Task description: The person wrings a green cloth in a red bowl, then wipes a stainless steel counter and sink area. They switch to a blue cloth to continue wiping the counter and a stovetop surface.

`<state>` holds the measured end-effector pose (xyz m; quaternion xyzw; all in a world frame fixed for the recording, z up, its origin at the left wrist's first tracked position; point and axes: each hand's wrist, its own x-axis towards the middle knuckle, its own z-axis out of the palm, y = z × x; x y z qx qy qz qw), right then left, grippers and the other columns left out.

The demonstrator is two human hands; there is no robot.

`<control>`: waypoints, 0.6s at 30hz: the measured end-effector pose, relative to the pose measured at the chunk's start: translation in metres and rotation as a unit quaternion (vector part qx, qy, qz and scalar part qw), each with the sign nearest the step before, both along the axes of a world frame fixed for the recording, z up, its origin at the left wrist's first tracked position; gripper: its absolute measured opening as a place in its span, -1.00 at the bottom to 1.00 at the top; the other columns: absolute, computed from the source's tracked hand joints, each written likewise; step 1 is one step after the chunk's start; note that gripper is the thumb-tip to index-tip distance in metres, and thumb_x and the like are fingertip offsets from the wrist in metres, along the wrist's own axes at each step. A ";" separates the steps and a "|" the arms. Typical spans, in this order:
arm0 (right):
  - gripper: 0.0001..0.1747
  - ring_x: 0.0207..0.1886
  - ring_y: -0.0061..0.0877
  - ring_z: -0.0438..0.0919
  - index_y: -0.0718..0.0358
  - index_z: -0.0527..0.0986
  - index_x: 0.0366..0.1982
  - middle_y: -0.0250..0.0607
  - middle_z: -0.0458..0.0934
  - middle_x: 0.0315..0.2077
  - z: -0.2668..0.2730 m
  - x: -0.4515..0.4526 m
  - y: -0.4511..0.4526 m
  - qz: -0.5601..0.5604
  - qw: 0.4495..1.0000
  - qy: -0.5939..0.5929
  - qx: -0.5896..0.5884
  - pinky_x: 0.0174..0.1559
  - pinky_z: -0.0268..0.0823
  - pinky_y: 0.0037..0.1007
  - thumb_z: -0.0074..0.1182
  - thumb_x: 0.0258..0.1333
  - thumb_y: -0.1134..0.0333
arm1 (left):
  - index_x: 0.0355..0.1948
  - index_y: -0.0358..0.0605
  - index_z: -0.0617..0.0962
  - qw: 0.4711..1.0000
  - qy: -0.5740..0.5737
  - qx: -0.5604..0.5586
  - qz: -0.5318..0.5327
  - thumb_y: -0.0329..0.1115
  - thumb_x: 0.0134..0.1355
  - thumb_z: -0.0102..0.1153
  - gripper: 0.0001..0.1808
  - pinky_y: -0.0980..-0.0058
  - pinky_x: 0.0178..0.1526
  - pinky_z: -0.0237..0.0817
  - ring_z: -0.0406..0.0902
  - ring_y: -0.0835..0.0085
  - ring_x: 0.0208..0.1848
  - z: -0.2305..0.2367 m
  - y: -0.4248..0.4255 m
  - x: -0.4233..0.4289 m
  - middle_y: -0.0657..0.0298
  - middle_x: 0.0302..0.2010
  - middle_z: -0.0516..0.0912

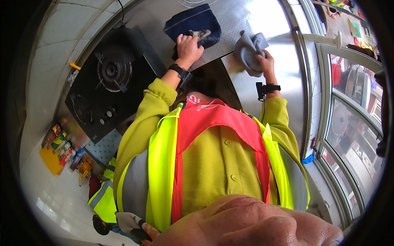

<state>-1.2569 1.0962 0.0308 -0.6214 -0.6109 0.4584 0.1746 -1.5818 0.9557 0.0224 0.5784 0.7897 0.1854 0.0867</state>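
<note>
My left hand [188, 49] grips a bunched beige-and-brown patterned cloth [201, 33] against a dark navy fabric item [192, 21], folded and with a pale seam. The fabric lies on a textured metal worktop [154, 20]. Over the smooth metal surface to the right, my right hand [265, 61] is closed around a crumpled grey-blue fabric piece [247, 53]. Each wrist has a black strap with a device on it. My fingertips are partly hidden in the cloths.
A black glass gas hob [92, 104] with burners and knobs lies left. Beyond it stand bottles and packets [61, 144]. A person in a yellow vest [103, 200] is at lower left. Framed windows [354, 101] line the right. A wire rack [195, 3] shows at the top.
</note>
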 end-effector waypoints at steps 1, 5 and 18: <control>-0.58 -0.23 -0.49 0.62 0.26 0.60 0.00 -0.22 0.67 -0.28 0.010 0.002 0.006 -0.028 0.993 0.105 -0.039 -0.12 0.43 -0.47 0.26 0.03 0.39 | -0.12 -0.16 0.68 0.998 -0.060 0.014 0.020 -0.13 -0.02 0.33 -0.55 0.10 0.28 0.20 0.59 0.07 -0.10 0.008 -0.004 -0.005 0.06 -0.24 0.70; -0.40 -0.08 -0.47 0.60 0.35 0.46 0.19 -0.13 0.64 -0.10 0.032 0.008 0.031 -0.031 0.966 0.244 -0.082 0.00 0.43 -0.45 0.32 0.11 0.35 | -0.13 -0.30 0.66 0.854 -0.502 0.081 0.109 -0.25 0.17 0.27 -0.66 0.44 -0.11 0.44 0.63 0.41 -0.25 0.066 -0.043 -0.030 0.15 -0.27 0.74; -0.10 0.52 0.09 -0.08 -0.17 0.28 0.40 0.07 -0.03 0.48 -0.072 -0.095 0.039 0.152 0.870 -0.310 0.353 0.41 -0.33 0.29 0.03 0.10 -0.42 | 0.11 -0.26 0.53 0.643 -0.566 0.415 0.307 -0.24 0.27 -0.07 -0.54 0.27 0.26 0.25 0.48 0.28 0.15 0.210 -0.231 -0.061 0.12 0.10 0.58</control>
